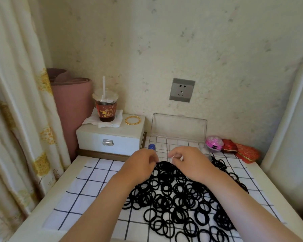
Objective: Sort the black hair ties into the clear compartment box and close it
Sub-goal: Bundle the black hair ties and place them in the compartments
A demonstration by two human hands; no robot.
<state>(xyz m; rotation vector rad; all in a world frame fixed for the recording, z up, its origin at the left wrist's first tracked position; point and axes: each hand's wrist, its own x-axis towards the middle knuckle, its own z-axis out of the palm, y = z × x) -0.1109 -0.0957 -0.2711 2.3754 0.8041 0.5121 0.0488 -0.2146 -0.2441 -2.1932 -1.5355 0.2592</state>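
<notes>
Risks: the hair ties (178,198) are lying tangled in one big heap on the checked cloth (87,173). Pulling one is likely dragging its neighbours along and dropping them short of the box (173,145) or over the wrong divider. The box is sitting just past the heap at the far edge, with its lid (178,126) standing open against the wall. I'm working close to it, so a bump could be shoving it back or tipping the lid down early. Overfilled cells would be stopping the lid from closing.

Left hand (140,163): fingers curled, pinching ties at the heap's far-left tip.

Right hand (187,161): fingers curled down over the heap's far edge, near the left hand but not touching it. Can't tell whether it's gripping a tie.
</notes>
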